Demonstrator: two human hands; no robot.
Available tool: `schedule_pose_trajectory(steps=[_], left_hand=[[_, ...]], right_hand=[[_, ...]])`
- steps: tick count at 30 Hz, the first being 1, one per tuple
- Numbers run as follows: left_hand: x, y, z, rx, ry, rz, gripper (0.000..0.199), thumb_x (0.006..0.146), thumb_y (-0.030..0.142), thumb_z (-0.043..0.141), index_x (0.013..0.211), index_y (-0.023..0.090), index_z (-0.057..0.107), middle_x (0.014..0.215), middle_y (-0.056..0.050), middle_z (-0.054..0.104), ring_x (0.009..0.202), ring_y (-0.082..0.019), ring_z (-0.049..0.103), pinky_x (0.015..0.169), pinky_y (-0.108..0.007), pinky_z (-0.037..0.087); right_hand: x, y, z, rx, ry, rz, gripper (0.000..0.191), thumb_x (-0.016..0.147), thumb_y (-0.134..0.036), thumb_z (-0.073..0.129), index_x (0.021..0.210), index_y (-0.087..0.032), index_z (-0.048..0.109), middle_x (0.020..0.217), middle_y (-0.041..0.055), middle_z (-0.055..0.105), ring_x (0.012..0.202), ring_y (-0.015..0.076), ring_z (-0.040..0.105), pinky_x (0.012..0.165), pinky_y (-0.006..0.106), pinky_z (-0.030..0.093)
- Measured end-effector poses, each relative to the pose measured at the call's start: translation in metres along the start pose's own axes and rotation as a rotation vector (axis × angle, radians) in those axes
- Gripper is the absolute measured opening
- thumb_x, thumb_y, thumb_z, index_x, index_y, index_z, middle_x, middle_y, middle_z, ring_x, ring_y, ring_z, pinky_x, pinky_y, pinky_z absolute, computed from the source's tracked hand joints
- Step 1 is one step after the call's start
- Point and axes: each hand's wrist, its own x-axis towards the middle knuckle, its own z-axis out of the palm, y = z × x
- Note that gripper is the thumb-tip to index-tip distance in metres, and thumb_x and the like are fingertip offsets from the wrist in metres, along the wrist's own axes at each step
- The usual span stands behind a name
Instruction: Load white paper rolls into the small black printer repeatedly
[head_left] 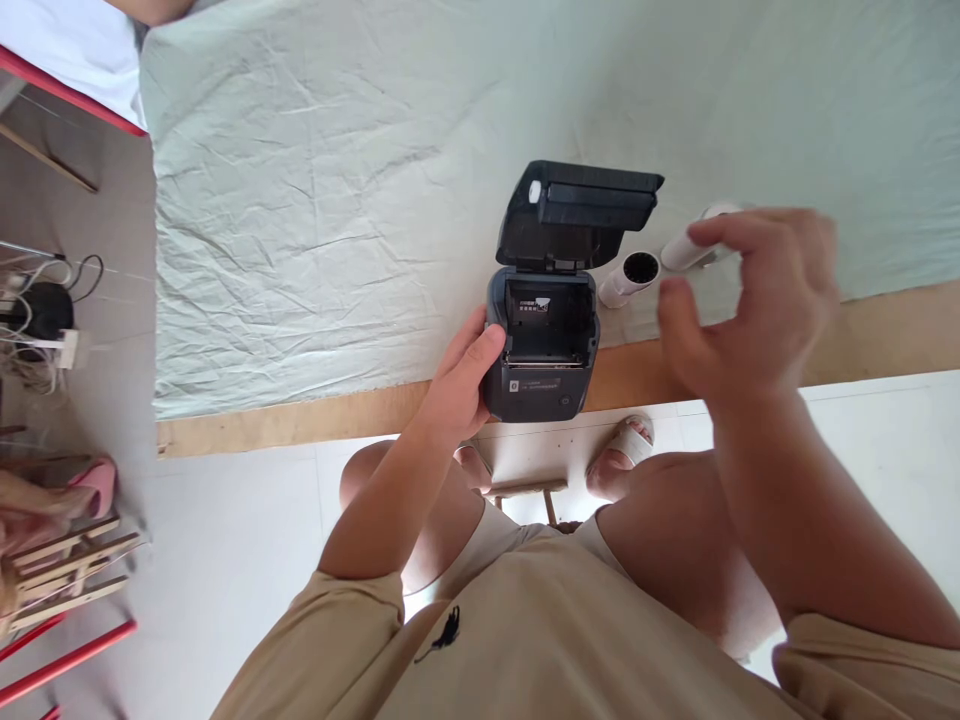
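My left hand (470,370) grips the left side of a dark label printer (544,395), its thumb on the front edge. The printer's lid (581,200) stands raised, so the hollow bay inside shows, with a small printed sticker (534,305) in it. Right of the printer, a white paper roll (619,288) with a dark round core stands on the cloth. Further right is another white roll (681,250), partly hidden by my right hand (757,290). That hand hovers there slightly blurred, thumb and forefinger apart, with nothing visible between them.
A wrinkled pale green cloth (322,220) covers the table, whose wooden front edge (300,432) runs below the printer. On the left floor lie tangled cables (37,310) and wooden slats (71,565). Part of another person shows at the upper left and lower left.
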Motion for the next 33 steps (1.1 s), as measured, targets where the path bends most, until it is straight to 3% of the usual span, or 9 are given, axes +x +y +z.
schedule_pose_trajectory(steps=[4, 11, 16, 21, 24, 26, 29, 33], left_hand=[[0.001, -0.002, -0.001, -0.003, 0.001, 0.012, 0.066, 0.089, 0.077, 0.085, 0.128, 0.024, 0.077, 0.122, -0.009, 0.089, 0.123, -0.037, 0.085, 0.096, -0.046, 0.073], [0.001, -0.003, -0.001, -0.030, -0.018, 0.024, 0.062, 0.090, 0.074, 0.085, 0.126, 0.024, 0.077, 0.122, -0.008, 0.089, 0.119, -0.034, 0.087, 0.096, -0.045, 0.073], [0.001, -0.003, 0.000, -0.035, -0.018, 0.033, 0.060, 0.090, 0.074, 0.086, 0.123, 0.024, 0.077, 0.125, -0.008, 0.088, 0.126, -0.036, 0.084, 0.101, -0.046, 0.072], [0.000, 0.000, 0.001, -0.009, -0.012, 0.028, 0.063, 0.086, 0.072, 0.091, 0.123, 0.024, 0.075, 0.128, -0.009, 0.087, 0.132, -0.038, 0.082, 0.101, -0.048, 0.073], [-0.001, 0.001, 0.002, 0.035, -0.010, 0.023, 0.071, 0.084, 0.068, 0.094, 0.135, 0.026, 0.069, 0.129, -0.009, 0.085, 0.129, -0.038, 0.083, 0.095, -0.047, 0.074], [-0.001, 0.000, 0.002, 0.062, -0.001, 0.059, 0.075, 0.087, 0.068, 0.092, 0.145, 0.030, 0.064, 0.136, -0.008, 0.083, 0.128, -0.037, 0.083, 0.089, -0.044, 0.074], [-0.001, -0.003, 0.001, 0.084, -0.021, 0.130, 0.074, 0.093, 0.066, 0.088, 0.154, 0.037, 0.058, 0.151, -0.006, 0.076, 0.131, -0.036, 0.082, 0.083, -0.040, 0.072], [0.000, -0.004, 0.001, 0.080, -0.047, 0.125, 0.070, 0.095, 0.066, 0.085, 0.153, 0.041, 0.056, 0.150, -0.004, 0.077, 0.130, -0.036, 0.082, 0.084, -0.042, 0.071]], right_hand=[[-0.006, -0.016, 0.016, -0.003, -0.149, 0.126, 0.047, 0.097, -0.039, 0.073, 0.142, -0.030, 0.063, 0.131, 0.0126, 0.071, 0.115, 0.0327, 0.074, 0.091, 0.054, 0.067], [-0.009, -0.006, 0.019, 0.157, -0.335, 0.217, 0.061, 0.090, -0.021, 0.069, 0.149, -0.031, 0.058, 0.121, 0.0087, 0.077, 0.102, 0.0298, 0.075, 0.090, 0.053, 0.069], [-0.010, -0.008, 0.019, 0.172, -0.264, 0.194, 0.051, 0.094, -0.020, 0.068, 0.143, -0.034, 0.068, 0.122, 0.0105, 0.071, 0.102, 0.0286, 0.074, 0.088, 0.050, 0.068], [-0.003, -0.015, 0.017, 0.321, -0.048, 0.228, 0.064, 0.094, -0.036, 0.079, 0.154, -0.038, 0.057, 0.114, 0.0056, 0.072, 0.091, 0.0259, 0.072, 0.076, 0.047, 0.065], [0.010, -0.036, 0.014, 0.415, 0.081, 0.160, 0.044, 0.092, -0.034, 0.086, 0.131, -0.036, 0.065, 0.112, 0.0035, 0.080, 0.091, 0.0268, 0.078, 0.072, 0.045, 0.063], [0.018, -0.052, 0.014, 0.392, 0.073, 0.066, 0.031, 0.092, -0.022, 0.083, 0.116, -0.034, 0.068, 0.109, 0.0004, 0.086, 0.089, 0.0263, 0.083, 0.073, 0.044, 0.063], [0.024, -0.066, 0.019, 0.285, -0.031, -0.019, 0.033, 0.090, -0.005, 0.073, 0.110, -0.032, 0.069, 0.109, -0.0034, 0.090, 0.087, 0.0240, 0.086, 0.073, 0.044, 0.060], [0.025, -0.066, 0.024, 0.242, -0.089, -0.024, 0.030, 0.093, -0.001, 0.071, 0.098, -0.031, 0.067, 0.103, -0.0065, 0.090, 0.091, 0.0217, 0.085, 0.077, 0.042, 0.056]])
